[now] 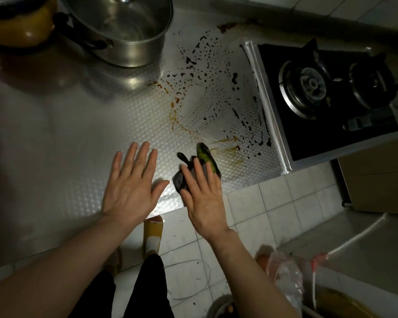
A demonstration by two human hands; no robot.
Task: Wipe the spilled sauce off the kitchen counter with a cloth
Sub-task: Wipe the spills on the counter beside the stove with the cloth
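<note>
Right hand (203, 198): fingers flat, pressing the dark cloth (194, 167) at the worktop (78, 134) front edge. Left hand (130, 182): open, empty, spread beside it. Sauce (216, 88): ahead and rightward (towards the stove (326, 97)); right hand nearer.

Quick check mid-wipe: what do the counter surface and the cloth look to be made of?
Counter: likely embossed stainless steel; silvery, reflective, with a fine dimpled pattern. Cloth under the right hand: soft fabric, dark grey with a green part; it folds and bunches. Fibre type unclear.

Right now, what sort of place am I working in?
A home kitchen, most likely: a gas stove set beside the steel counter, a lidded metal pot, and sauce splattered between them.
</note>
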